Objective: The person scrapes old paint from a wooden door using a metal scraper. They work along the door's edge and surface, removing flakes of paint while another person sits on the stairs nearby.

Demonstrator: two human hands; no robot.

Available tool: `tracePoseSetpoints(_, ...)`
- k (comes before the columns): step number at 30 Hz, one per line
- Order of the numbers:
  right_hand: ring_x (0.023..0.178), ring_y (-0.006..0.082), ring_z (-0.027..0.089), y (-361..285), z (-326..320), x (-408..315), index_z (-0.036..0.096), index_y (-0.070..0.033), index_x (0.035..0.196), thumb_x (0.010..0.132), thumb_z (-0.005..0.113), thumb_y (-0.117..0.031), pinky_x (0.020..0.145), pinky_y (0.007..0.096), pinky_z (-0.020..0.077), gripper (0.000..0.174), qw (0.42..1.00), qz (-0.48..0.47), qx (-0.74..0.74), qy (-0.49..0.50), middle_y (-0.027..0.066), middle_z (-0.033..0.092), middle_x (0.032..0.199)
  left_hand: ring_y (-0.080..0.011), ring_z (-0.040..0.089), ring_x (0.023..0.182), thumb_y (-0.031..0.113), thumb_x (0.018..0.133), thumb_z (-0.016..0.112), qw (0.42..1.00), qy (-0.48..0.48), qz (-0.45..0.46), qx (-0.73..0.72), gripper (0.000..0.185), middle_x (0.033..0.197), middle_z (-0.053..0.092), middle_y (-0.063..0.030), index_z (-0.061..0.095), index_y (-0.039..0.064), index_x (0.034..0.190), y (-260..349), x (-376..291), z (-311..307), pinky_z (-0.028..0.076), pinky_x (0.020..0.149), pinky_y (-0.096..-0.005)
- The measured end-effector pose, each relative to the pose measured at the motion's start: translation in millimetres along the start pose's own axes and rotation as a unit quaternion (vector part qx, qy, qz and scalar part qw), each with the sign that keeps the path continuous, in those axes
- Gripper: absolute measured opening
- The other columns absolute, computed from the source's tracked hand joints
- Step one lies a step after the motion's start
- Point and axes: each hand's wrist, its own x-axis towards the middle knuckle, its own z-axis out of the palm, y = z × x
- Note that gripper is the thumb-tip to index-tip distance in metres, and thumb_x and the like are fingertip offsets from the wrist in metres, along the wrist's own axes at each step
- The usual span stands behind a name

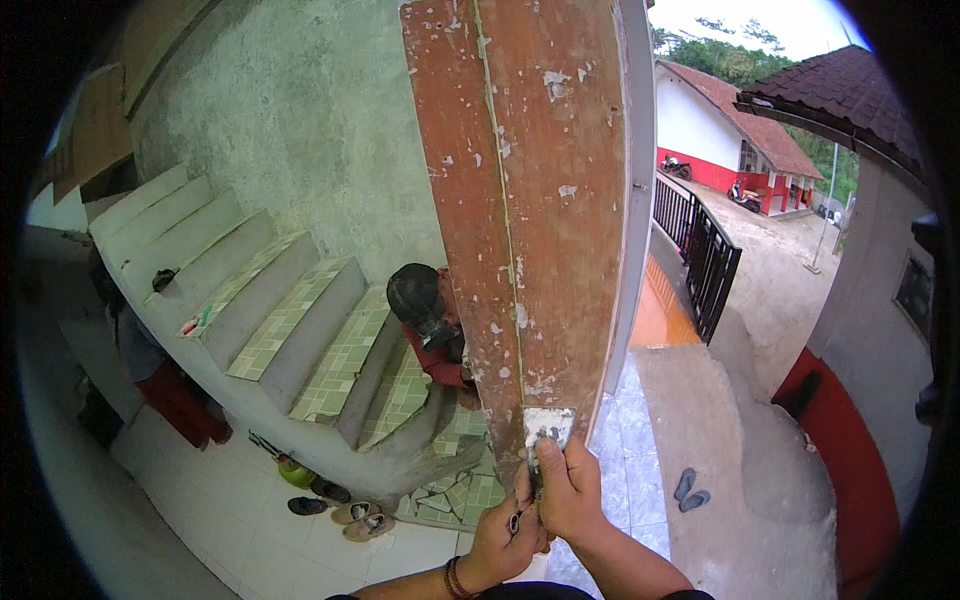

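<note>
A wooden door panel [559,225], reddish brown with worn, chipped patches and a pale line down it, stands upright in front of me. Low on it, a metal putty knife [548,424] with a whitish, stained blade lies against the surface. My right hand [571,491] grips its handle, thumb along the base of the blade. My left hand [508,525], with a ring and a beaded bracelet, is closed around the lower end of the same handle, just below the right. The fingers hide most of the handle.
A person in a dark cap [417,296] crouches behind the panel beside tiled stairs [330,360]. Another person in red trousers [180,405] is at the left. Shoes [367,521] sit on the floor below the stairs; grey sandals [691,491] lie outside at right. A black railing [697,255] stands beyond.
</note>
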Motion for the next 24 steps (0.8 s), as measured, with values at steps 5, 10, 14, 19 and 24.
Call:
tracePoseSetpoints(5,0.056,0.0104,0.055,-6.1,1.8,-0.2,0.055,-0.001,0.1,0.111,0.045,-0.021,0.051,0.0272,0.0453,0.024,0.999,0.001,0.038,-0.004,0.0045,0.059,0.07,-0.0129,0.061,0.056,0.012,0.108,0.04,1.0,0.005,-0.004,0.018,0.028,0.066,0.061,-0.0062,0.054,-0.008,0.121,-0.3,0.2,-0.6,0.055,0.056,-0.0308)
tracePoseSetpoints(10,0.058,0.0101,0.056,-9.7,0.7,0.3,0.055,-0.001,0.101,0.111,0.045,-0.021,0.053,0.0269,0.0456,0.024,0.999,0.013,0.034,-0.007,0.004,0.059,0.07,-0.011,0.06,0.056,0.01,0.107,0.045,0.999,0.017,-0.02,-0.022,0.017,0.066,0.062,-0.0058,0.055,-0.002,0.104,-4.2,-1.1,-2.1,0.051,0.055,-0.0297)
tracePoseSetpoints(14,0.058,0.01,0.056,-7.1,0.4,-0.7,0.056,-0.001,0.101,0.11,0.045,-0.019,0.053,0.027,0.0459,0.023,1.0,-0.001,0.018,-0.004,0.0039,0.06,0.071,-0.0111,0.059,0.056,0.013,0.108,0.04,1.0,-0.016,0.01,0.012,0.029,0.067,0.061,-0.0054,0.05,-0.005,0.128,-12.3,-0.4,-2.0,0.053,0.055,-0.0292)
tracePoseSetpoints(19,0.058,0.0099,0.056,-3.5,-1.4,-2.0,0.057,0.0,0.1,0.11,0.046,-0.018,0.053,0.027,0.0459,0.023,0.998,0.069,0.0,0.01,0.0039,0.06,0.07,-0.0112,0.06,0.056,0.014,0.109,0.04,0.999,-0.006,-0.002,0.038,0.042,0.069,0.062,-0.0058,0.04,-0.007,0.145,-16.6,-3.1,-1.1,0.054,0.055,-0.0295)
tracePoseSetpoints(24,0.061,0.0098,0.058,1.8,-3.3,-3.0,0.058,0.0,0.101,0.109,0.047,-0.018,0.054,0.0273,0.0465,0.023,1.0,0.004,0.0,-0.002,0.0042,0.062,0.074,-0.011,0.061,0.057,0.015,0.108,0.042,0.999,0.015,0.003,0.04,0.053,0.07,0.063,-0.0058,0.029,-0.007,0.154,-14.2,-4.9,-1.8,0.055,0.055,-0.029)
